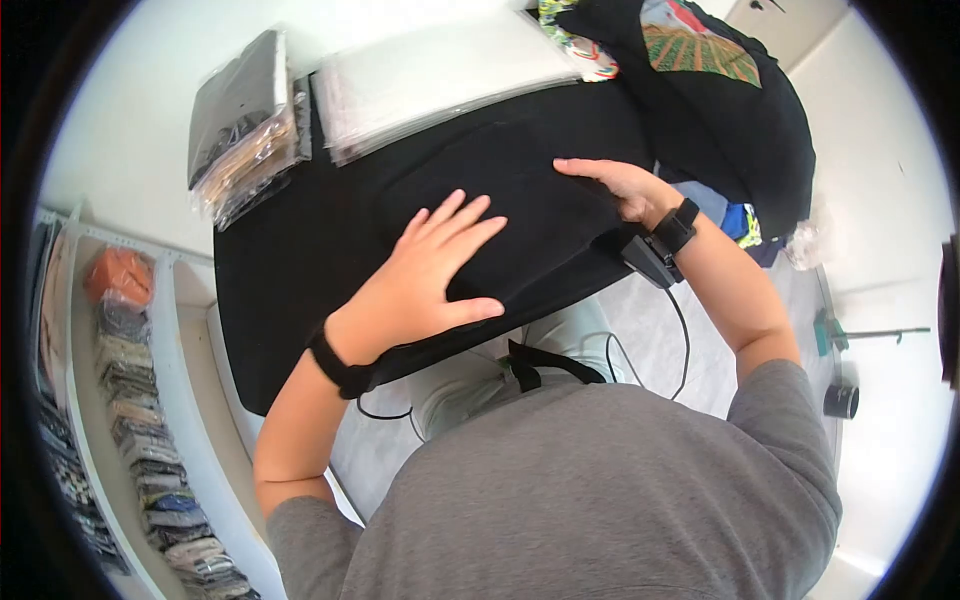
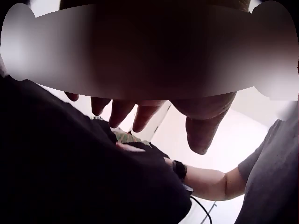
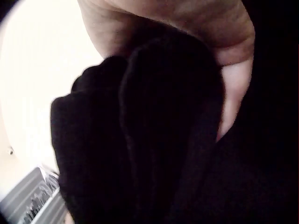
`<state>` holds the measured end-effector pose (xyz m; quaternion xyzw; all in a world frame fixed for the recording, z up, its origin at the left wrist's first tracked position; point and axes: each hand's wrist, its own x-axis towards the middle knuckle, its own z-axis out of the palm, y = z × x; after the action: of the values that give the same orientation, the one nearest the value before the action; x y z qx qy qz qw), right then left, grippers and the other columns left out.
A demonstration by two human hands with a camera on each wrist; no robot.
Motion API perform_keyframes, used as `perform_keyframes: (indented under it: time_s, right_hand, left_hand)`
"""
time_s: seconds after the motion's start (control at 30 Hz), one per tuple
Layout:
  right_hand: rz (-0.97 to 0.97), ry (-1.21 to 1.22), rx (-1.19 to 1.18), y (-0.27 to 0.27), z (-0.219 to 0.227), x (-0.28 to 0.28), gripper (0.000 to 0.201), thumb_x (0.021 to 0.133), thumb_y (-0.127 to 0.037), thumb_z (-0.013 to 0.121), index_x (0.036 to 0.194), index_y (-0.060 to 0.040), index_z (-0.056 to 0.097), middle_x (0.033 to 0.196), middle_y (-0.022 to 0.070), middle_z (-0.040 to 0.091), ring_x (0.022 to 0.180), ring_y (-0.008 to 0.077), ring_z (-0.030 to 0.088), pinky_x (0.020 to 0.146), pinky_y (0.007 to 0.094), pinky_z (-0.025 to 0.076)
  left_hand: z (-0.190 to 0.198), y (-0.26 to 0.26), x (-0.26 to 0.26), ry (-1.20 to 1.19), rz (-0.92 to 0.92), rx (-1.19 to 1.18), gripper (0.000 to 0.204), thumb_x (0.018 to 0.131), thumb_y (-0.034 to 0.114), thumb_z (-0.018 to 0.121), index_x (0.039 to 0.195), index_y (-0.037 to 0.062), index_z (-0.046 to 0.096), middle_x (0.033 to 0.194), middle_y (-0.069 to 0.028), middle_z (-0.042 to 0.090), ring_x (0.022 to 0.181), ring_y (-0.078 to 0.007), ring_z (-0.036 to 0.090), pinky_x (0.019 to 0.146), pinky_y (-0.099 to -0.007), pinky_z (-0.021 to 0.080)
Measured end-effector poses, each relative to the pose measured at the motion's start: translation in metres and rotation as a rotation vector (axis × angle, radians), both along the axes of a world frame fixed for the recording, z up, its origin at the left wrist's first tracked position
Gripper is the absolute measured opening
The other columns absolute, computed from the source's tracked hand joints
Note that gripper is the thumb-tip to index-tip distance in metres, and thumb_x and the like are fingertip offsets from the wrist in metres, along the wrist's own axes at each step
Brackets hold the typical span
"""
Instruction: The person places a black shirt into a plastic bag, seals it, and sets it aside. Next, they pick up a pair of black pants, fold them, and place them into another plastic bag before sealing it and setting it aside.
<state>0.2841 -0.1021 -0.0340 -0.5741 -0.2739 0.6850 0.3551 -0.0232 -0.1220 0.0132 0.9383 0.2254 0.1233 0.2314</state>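
Note:
A folded black garment (image 1: 540,215) lies across the black tabletop in front of me, its outline blending into the surface. My left hand (image 1: 425,275), fingers spread and thumb out, is held palm down over its left part. From the left wrist, the fingers (image 2: 120,113) look straight, with light between them and the dark cloth. At the right end of the garment, my right hand (image 1: 620,185) grips a thick fold. Up close in the right wrist view, that black fold (image 3: 173,116) runs into the palm, the thumb along one side; the other fingers are hidden by cloth.
Clear plastic bags (image 1: 450,75) lie stacked at the back of the table. Bagged garments (image 1: 245,125) stand in a pile at back left. A black printed garment (image 1: 720,110) is heaped at back right. Shelves of packed clothes (image 1: 150,430) run along the left.

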Motion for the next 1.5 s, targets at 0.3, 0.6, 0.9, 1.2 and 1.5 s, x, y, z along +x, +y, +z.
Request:
perform_keyframes:
  time_s: [0.3,0.6,0.9,1.2,1.5]
  right_hand:
    - [-0.169,0.952,0.295,-0.111,-0.055,-0.044,0.063,0.086,-0.048,0.057,0.133,-0.0097,0.039,0.129,0.0062,0.049,0.123,0.0206,0.041,0.109,0.0388,0.025]
    - [-0.328,0.571,0.209,-0.096,-0.028,-0.104,0.039,0.090,-0.027,0.060,0.123,-0.0091,0.050,0.129,-0.0001,0.046,0.121,0.0134,0.038,0.099,0.0334,0.032]
    - [-0.472,0.585,0.139,-0.071,0.013,-0.038,0.036,0.086,-0.026,0.060,0.112,-0.0012,0.059,0.110,0.0129,0.063,0.098,0.0264,0.061,0.090,0.0398,0.047]
    - [-0.397,0.418,-0.056,-0.068,-0.001,0.037,0.036,0.082,-0.022,0.062,0.108,0.0026,0.060,0.102,0.0159,0.065,0.087,0.0282,0.064,0.084,0.0394,0.051]
    - [-0.389,0.339,0.054,-0.094,-0.005,0.018,0.045,0.080,-0.013,0.065,0.120,0.0041,0.051,0.112,0.0178,0.060,0.098,0.0282,0.060,0.088,0.0373,0.048]
  left_hand:
    - [-0.025,0.009,0.040,0.254,-0.037,0.052,0.064,0.088,0.053,0.047,0.143,0.0265,0.029,0.150,-0.0182,0.017,0.138,-0.0412,0.012,0.106,-0.0616,0.012]
    - [-0.034,0.004,0.050,0.274,-0.016,0.256,0.060,0.087,0.050,0.050,0.141,0.0280,0.034,0.149,-0.0177,0.018,0.136,-0.0439,0.016,0.101,-0.0666,0.018]
    - [0.004,0.033,0.013,-0.288,0.123,0.015,0.032,0.086,0.019,0.059,0.115,0.0049,0.059,0.128,-0.0175,0.051,0.123,-0.0326,0.044,0.103,-0.0387,0.034]
    - [-0.045,0.177,-0.054,-0.059,0.559,0.269,0.035,0.085,0.015,0.057,0.115,-0.0023,0.054,0.115,-0.0216,0.057,0.110,-0.0338,0.053,0.095,-0.0408,0.041]
    - [-0.064,0.183,-0.039,0.241,0.682,0.396,0.017,0.083,0.017,0.058,0.094,0.0052,0.063,0.086,-0.0166,0.065,0.086,-0.0346,0.061,0.075,-0.0443,0.048]
